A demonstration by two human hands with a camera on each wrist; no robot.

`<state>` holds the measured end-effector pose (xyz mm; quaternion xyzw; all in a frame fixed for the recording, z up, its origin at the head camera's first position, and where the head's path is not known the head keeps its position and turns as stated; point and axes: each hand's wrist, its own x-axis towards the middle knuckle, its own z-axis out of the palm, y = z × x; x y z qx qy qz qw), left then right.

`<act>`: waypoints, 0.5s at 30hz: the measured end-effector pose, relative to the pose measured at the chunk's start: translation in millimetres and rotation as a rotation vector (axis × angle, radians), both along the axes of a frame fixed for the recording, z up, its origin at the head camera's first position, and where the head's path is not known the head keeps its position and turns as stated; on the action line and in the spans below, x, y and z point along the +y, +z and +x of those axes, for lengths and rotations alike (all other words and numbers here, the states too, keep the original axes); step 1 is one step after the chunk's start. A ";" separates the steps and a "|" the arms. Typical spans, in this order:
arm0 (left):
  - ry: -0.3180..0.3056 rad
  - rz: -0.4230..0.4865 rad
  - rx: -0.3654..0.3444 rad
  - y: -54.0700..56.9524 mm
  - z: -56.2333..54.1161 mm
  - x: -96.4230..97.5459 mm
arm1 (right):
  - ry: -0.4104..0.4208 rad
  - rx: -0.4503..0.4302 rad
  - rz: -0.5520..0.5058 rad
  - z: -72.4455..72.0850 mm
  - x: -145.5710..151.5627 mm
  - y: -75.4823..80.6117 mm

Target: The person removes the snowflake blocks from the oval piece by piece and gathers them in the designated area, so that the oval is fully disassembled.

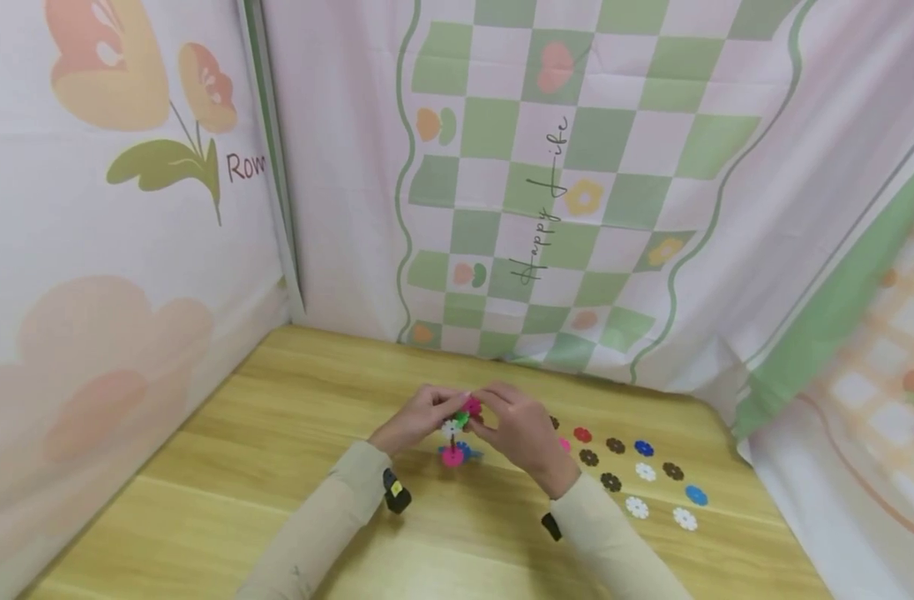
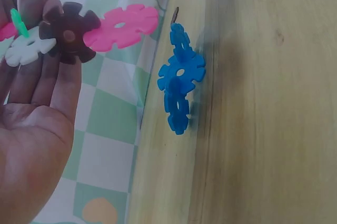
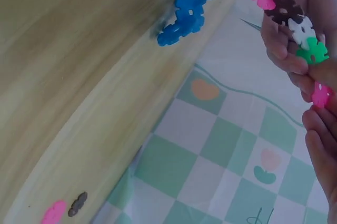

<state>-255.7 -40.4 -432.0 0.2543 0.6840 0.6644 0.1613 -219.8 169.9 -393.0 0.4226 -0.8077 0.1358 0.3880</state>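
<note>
Fingers (image 1: 451,405) of both hands (image 1: 527,433) pinch a chain (image 2: 68,34) (5 discs (image 2: 135,21)); wide tabletop (image 1: 277,467) runs left to its edge (image 1: 157,464).

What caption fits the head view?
Both hands hold a chain of flower-shaped discs over a wood-grain table, loose discs scattered to the right.

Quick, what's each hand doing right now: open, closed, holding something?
Left hand: closed, holding the chain of flower discs.
Right hand: closed, pinching the pink flower disc beside the green one.
</note>
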 end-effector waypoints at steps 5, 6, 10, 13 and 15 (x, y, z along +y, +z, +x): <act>0.012 -0.077 0.071 2.0 1.7 -2.5 | -0.051 0.060 0.036 -1.6 -0.4 0.0; 0.007 -0.087 0.093 1.8 1.7 -2.7 | -0.056 0.069 0.036 -1.6 -0.1 0.3; 0.007 -0.101 0.177 0.5 2.1 -2.8 | -0.080 0.089 0.031 -1.4 2.1 1.6; 0.025 -0.088 0.204 0.1 3.5 -3.0 | -0.091 0.091 0.034 -1.3 4.0 2.5; 0.022 -0.074 0.222 0.8 5.0 -3.2 | -0.086 0.087 0.040 -1.4 5.8 2.9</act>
